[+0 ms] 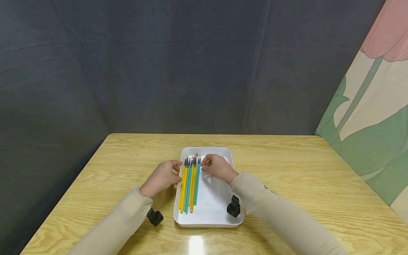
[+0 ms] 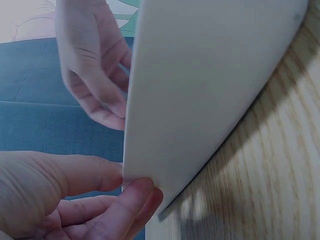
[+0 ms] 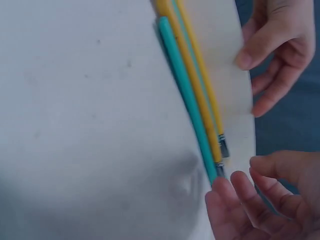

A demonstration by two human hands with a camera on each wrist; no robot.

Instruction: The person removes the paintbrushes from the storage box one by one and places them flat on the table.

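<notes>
Several paintbrushes with yellow and teal handles lie side by side in a shallow white tray, bristles towards the far end. They fill its left half. My left hand is at the tray's left side, and in the left wrist view its fingertips touch the outer wall near the rim. Over the inside of the tray, my right hand bends its fingers loosely beside the bristle ends. Its fingertips are at the tip of the outermost teal paintbrush in the right wrist view. Nothing shows pinched in either hand.
The tray stands on a wood-grain table. A dark cloth hangs behind the table and along its left side. On the right is a wall painted with a flower. Each wrist wears a small black camera.
</notes>
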